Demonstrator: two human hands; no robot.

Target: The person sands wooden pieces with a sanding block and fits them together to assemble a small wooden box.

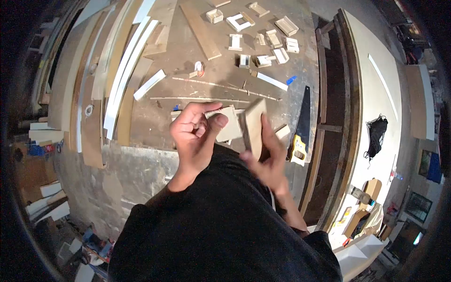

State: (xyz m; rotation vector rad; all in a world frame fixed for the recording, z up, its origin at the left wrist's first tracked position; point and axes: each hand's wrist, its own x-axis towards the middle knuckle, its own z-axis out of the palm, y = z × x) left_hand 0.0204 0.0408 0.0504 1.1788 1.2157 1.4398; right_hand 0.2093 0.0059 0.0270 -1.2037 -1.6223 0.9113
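Observation:
Between the thumb and forefinger of my left hand (191,134) is a small pale wooden piece (230,123), its edge rough. My right hand (272,162), partly blurred, grips a flat wooden block (255,123) tilted up beside that piece. Whether the two pieces touch is hard to make out. A small light offcut (282,131) lies just past my right fingers. To the right, a handsaw (301,127) with a yellow handle rests near the worktable's edge.
Several small wooden miniature furniture pieces (240,21) sit at the far side of the worktable (141,162). Long boards and strips (127,70) line the left. A brown plank (199,30) lies farther back. At right stands a pale panel (376,89) bearing a black cloth item (376,136).

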